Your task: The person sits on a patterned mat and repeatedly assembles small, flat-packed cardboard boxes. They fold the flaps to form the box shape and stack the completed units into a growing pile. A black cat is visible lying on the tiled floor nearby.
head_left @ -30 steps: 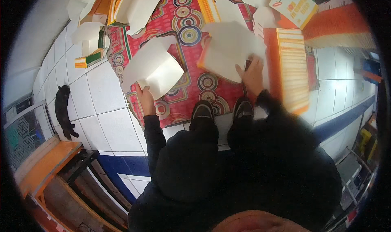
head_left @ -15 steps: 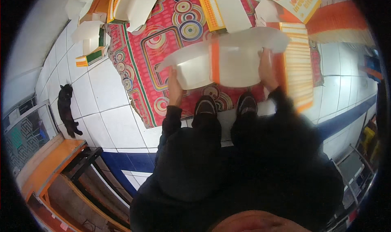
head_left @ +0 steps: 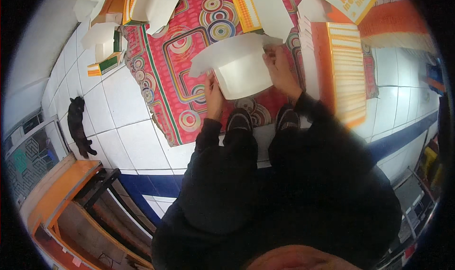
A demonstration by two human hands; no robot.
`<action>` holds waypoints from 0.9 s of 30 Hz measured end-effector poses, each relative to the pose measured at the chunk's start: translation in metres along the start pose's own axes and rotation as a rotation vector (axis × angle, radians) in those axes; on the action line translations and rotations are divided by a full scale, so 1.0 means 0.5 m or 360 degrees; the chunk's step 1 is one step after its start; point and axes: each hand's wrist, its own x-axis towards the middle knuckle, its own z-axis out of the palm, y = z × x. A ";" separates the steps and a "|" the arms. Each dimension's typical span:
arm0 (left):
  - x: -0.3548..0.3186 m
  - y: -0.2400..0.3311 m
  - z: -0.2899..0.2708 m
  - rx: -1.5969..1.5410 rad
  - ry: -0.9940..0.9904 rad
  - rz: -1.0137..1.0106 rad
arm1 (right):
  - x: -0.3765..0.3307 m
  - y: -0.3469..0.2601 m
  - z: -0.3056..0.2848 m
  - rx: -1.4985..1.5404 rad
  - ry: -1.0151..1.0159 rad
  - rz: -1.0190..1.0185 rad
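A partly folded cardboard box (head_left: pixel 244 76), white inside with a raised flap along its far edge, is held over the red patterned mat just beyond my shoes. My left hand (head_left: pixel 213 98) grips the box's left wall, its fingertips mostly behind the edge. On the opposite side, my right hand (head_left: pixel 283 75) closes on the right wall near the far corner, thumb toward the inside. The box's outer faces are turned away from me.
A long stack of flat orange-and-white cartons (head_left: pixel 347 71) stands to the right on the red mat (head_left: pixel 182 106). Folded open boxes (head_left: pixel 154 7) lie at the far left, another (head_left: pixel 246 9) straight ahead. A black cat (head_left: pixel 78 125) lies on the white tiles, near a wooden bench (head_left: pixel 61 189).
The wide, flat cardboard has been folded up into a narrower box with walls. My right hand has moved left and inward, and the orange stripe no longer shows.
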 end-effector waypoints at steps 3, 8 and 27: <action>-0.014 0.025 0.014 -0.0071 0.0026 0.0000 | -0.006 0.014 -0.002 0.0141 0.0041 0.0120; -0.017 0.061 0.035 -0.0416 0.0159 -0.0187 | -0.008 0.069 0.002 0.0106 0.0141 -0.0083; 0.031 0.108 -0.073 0.0516 0.0453 0.0333 | 0.050 0.019 -0.074 0.0955 -0.0007 0.1031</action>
